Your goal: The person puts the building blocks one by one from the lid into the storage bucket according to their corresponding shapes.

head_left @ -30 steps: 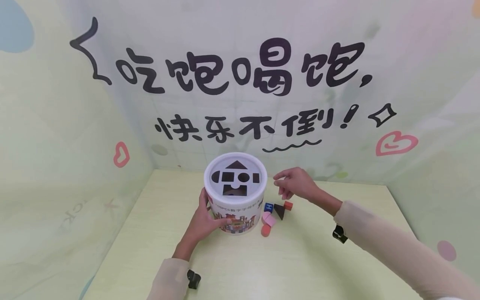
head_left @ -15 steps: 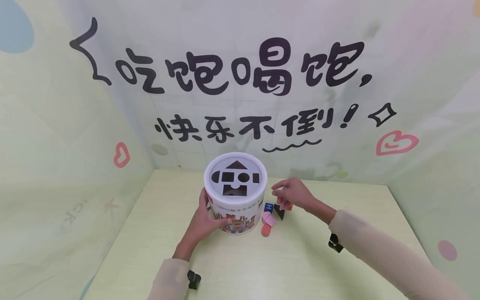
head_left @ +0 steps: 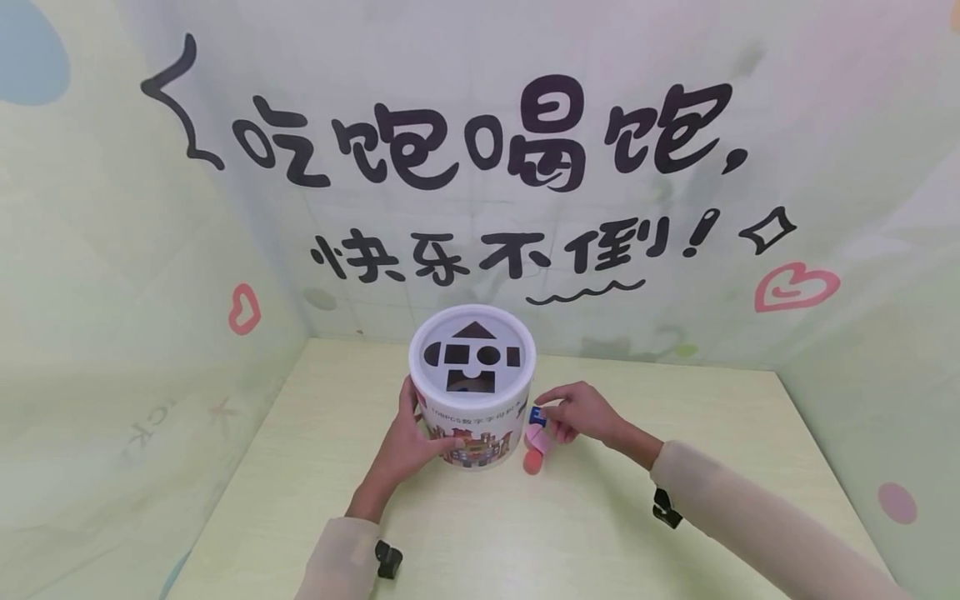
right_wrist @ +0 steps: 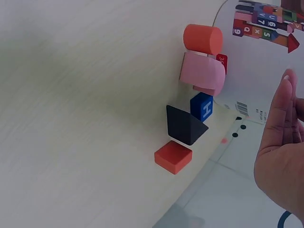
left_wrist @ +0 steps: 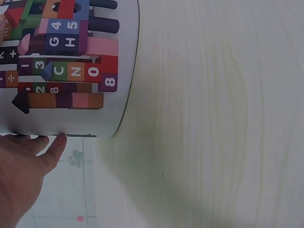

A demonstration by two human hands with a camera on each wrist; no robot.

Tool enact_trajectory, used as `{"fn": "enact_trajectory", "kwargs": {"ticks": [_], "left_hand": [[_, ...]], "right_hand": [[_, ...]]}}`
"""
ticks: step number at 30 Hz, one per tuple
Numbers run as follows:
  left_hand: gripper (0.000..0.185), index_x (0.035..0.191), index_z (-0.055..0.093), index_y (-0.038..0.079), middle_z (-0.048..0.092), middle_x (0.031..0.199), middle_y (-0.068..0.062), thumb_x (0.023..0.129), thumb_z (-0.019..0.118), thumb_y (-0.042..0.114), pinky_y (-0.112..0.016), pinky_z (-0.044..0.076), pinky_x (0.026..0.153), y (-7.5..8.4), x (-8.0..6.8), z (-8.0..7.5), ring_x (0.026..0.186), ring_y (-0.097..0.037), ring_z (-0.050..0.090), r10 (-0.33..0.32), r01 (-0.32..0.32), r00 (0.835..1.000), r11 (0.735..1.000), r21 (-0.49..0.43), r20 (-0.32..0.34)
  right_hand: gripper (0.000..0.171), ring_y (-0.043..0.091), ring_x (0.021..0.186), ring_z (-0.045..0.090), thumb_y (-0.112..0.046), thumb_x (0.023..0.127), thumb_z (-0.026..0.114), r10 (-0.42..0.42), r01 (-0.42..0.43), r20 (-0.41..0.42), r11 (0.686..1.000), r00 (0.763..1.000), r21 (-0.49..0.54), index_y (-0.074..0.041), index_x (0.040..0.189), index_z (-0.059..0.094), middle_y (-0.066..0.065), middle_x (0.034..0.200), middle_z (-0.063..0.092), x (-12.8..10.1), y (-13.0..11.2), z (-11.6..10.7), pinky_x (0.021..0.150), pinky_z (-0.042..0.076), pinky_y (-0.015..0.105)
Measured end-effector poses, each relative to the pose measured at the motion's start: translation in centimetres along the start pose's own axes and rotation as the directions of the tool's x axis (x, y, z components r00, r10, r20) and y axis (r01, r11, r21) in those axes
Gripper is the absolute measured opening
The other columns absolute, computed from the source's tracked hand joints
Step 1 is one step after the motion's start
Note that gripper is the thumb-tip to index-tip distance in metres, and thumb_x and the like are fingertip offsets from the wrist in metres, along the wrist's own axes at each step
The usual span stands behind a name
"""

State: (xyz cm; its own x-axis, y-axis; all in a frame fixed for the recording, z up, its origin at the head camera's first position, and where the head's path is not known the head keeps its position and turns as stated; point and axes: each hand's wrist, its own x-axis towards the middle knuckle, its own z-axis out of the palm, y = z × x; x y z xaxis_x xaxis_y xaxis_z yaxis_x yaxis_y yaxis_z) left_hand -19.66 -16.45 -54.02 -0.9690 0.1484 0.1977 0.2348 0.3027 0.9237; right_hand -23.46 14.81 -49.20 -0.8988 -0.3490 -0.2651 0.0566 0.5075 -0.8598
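Observation:
A white bucket (head_left: 472, 425) with printed blocks on its wall and shaped holes in its lid (head_left: 474, 403) stands on the table. My left hand (head_left: 405, 443) holds it from the left, thumb across the front. My right hand (head_left: 587, 413) hovers over small blocks at the bucket's right, fingers fairly straight, holding nothing in the right wrist view. These are a blue block (right_wrist: 202, 107) lettered H, pink blocks (right_wrist: 202, 71), a red cylinder (right_wrist: 203, 39), a black triangular block (right_wrist: 185, 124) and a red square block (right_wrist: 173, 156). In the head view, my right hand hides the last two.
The pale wood table (head_left: 480, 550) extends toward me and to both sides. A printed cloth wall (head_left: 450, 217) with large dark lettering rises directly behind it, with side walls left and right.
My right hand has come lower and toward me, from beside the lid to over the small blocks, covering the black and red square ones. The left hand and bucket stay put.

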Motion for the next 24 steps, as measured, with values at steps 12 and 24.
{"fn": "enact_trajectory", "kwargs": {"ticks": [12,24], "left_hand": [[0.127,0.152,0.006,0.043,0.032,0.153,0.007,0.06,0.093,0.037,-0.059,0.033,0.112,-0.2,-0.2,0.1,0.142,-0.024,0.032,0.011,-0.011,1.0,1.0,-0.006,0.003],[0.126,0.152,0.004,0.042,0.03,0.154,0.005,0.062,0.092,0.037,-0.06,0.033,0.112,0.0,-0.1,0.0,0.142,-0.026,0.031,0.023,-0.023,1.0,1.0,-0.004,0.009]], "right_hand": [[0.026,0.017,0.051,0.061,-0.016,0.091,0.067,-0.007,0.006,0.077,1.0,0.997,0.017,-0.004,0.115,0.07,0.008,0.068,0.065,-0.4,2.9,1.8,0.049,0.058,0.031],[0.026,0.016,0.051,0.06,-0.014,0.091,0.067,-0.017,0.011,0.123,0.999,0.992,0.05,-0.006,0.115,0.071,0.007,0.066,0.065,-0.7,5.0,2.9,0.047,0.056,0.027]]}}
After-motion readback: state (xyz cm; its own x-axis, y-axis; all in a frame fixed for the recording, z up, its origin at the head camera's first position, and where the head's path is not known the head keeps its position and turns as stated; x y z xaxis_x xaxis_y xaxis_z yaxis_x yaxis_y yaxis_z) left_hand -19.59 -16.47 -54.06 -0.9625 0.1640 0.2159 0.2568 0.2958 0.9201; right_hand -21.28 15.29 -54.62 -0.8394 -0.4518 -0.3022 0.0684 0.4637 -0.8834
